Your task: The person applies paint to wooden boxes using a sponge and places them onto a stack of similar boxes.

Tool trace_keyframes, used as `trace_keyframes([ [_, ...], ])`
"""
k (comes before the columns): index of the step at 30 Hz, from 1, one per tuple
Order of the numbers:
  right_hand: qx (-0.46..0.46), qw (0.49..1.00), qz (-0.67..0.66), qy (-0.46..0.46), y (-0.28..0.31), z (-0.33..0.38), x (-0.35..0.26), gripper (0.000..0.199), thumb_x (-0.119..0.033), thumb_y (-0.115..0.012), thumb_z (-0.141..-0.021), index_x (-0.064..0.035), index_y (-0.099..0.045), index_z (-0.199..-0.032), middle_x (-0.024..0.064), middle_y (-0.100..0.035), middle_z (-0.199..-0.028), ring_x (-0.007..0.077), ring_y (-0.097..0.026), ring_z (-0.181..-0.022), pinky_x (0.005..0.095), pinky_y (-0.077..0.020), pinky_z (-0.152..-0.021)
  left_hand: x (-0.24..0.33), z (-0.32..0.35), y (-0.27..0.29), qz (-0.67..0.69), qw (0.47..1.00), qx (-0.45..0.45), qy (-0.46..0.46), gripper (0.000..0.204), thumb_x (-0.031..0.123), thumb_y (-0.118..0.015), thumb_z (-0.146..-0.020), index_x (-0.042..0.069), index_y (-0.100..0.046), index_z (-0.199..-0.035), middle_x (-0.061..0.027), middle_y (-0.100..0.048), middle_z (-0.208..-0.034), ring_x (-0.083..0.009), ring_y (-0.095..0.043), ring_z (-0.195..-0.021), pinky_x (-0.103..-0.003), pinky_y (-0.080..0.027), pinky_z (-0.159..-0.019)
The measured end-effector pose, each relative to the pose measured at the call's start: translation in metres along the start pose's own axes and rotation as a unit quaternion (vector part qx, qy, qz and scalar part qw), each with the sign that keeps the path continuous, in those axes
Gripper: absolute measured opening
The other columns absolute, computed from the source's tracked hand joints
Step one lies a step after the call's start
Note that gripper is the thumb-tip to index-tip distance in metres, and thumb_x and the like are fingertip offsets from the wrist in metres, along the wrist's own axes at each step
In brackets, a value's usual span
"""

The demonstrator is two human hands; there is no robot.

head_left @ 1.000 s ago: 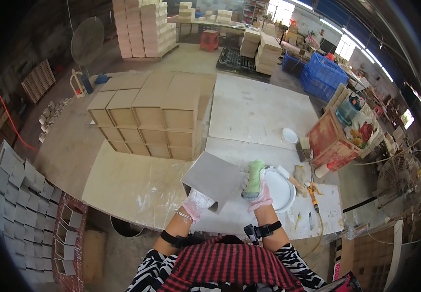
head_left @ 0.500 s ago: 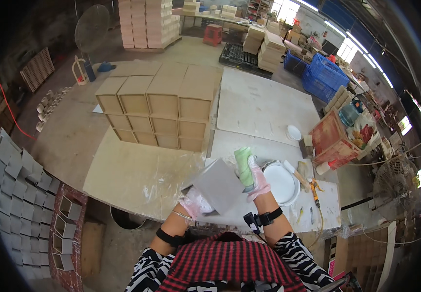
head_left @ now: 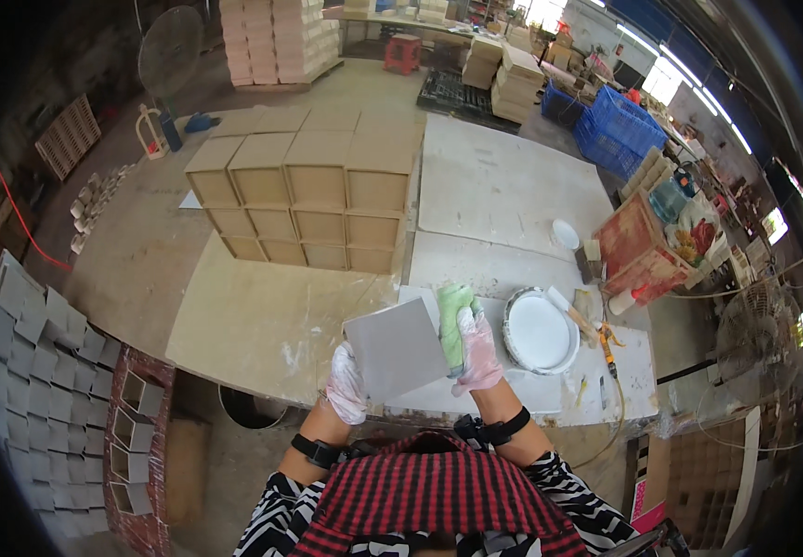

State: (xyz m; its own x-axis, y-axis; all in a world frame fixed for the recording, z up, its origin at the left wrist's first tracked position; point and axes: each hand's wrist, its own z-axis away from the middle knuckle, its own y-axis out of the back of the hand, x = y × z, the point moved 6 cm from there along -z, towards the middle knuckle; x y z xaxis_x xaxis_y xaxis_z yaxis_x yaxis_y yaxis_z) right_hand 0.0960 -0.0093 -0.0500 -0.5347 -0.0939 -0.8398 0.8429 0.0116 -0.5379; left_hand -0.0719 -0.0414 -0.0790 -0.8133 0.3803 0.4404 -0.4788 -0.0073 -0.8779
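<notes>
Red stool (head_left: 402, 54) left of blue crate (head_left: 617, 132)

The left forearm (head_left: 325, 426) and right forearm (head_left: 496, 401) slant inward from the near side. The gloved left grip (head_left: 346, 385) stands upright, fingers mostly hidden; the gloved right grip (head_left: 479, 353) points far, fingers curled.

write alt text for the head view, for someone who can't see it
A gloved left hand holds a grey box while the gloved right hand holds a green cloth beside it, over a worktable. A white-filled tub sits to the right; brown boxes are stacked beyond.
</notes>
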Motion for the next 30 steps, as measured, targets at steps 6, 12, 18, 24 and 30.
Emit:
trace_keyframes([
  [6, 0.011, 0.992, 0.091, 0.082, 0.007, 0.005, -0.014, 0.034, -0.012, -0.049, -0.090, -0.0017, -0.044, -0.122, 0.0052, -0.056, -0.110, 0.0147, -0.054, -0.098, 0.0261, -0.0431, -0.086, -0.014, -0.007, -0.008, 0.083, 0.987, -0.140, -0.008, 0.035, 0.020, -0.033, -0.095, 0.001, -0.048, -0.120, -0.0129, -0.056, -0.112, -0.0245, -0.056, -0.101, -0.037, -0.048, -0.086],
  [12, -0.251, 0.765, 0.531, 0.265, -0.045, 0.014, -0.071, 0.045, -0.014, -0.063, -0.077, -0.0125, -0.049, -0.120, 0.0107, -0.059, -0.102, 0.0205, -0.059, -0.091, 0.0304, -0.0474, -0.081, -0.020, 0.008, -0.013, -0.181, 0.970, -0.156, -0.039, 0.035, 0.019, -0.032, -0.096, 0.003, -0.042, -0.125, -0.0117, -0.051, -0.120, -0.0229, -0.053, -0.106, -0.035, -0.046, -0.089],
  [18, -0.302, 0.441, 0.740, 0.409, -0.096, 0.030, -0.046, 0.041, -0.031, -0.059, -0.077, -0.0213, -0.052, -0.116, 0.0067, -0.055, -0.084, 0.0218, -0.059, -0.080, 0.0339, -0.0477, -0.070, -0.032, 0.011, -0.025, -0.412, 0.897, -0.129, -0.097, 0.036, 0.021, -0.036, -0.096, 0.003, -0.042, -0.126, -0.0114, -0.051, -0.121, -0.0213, -0.053, -0.107, -0.034, -0.046, -0.090],
  [24, -0.183, 0.683, 0.648, 0.283, -0.091, -0.031, -0.074, 0.041, -0.023, -0.065, -0.076, -0.0139, -0.054, -0.114, 0.0109, -0.057, -0.093, 0.0257, -0.059, -0.085, 0.0349, -0.0488, -0.074, -0.043, 0.021, 0.005, 0.063, 0.991, -0.109, 0.039, 0.032, 0.016, -0.040, -0.094, 0.002, -0.046, -0.122, -0.0113, -0.055, -0.117, -0.0204, -0.056, -0.102, -0.033, -0.049, -0.085],
  [30, -0.269, 0.793, 0.516, 0.179, -0.094, -0.005, -0.070, 0.040, -0.012, -0.067, -0.075, -0.0087, -0.055, -0.113, 0.0119, -0.055, -0.098, 0.0239, -0.058, -0.090, 0.0314, -0.0473, -0.080, -0.023, 0.037, -0.002, -0.248, 0.961, -0.046, -0.116, 0.029, 0.009, -0.045, -0.091, 0.000, -0.049, -0.118, -0.0118, -0.057, -0.112, -0.0199, -0.058, -0.096, -0.033, -0.051, -0.080],
])
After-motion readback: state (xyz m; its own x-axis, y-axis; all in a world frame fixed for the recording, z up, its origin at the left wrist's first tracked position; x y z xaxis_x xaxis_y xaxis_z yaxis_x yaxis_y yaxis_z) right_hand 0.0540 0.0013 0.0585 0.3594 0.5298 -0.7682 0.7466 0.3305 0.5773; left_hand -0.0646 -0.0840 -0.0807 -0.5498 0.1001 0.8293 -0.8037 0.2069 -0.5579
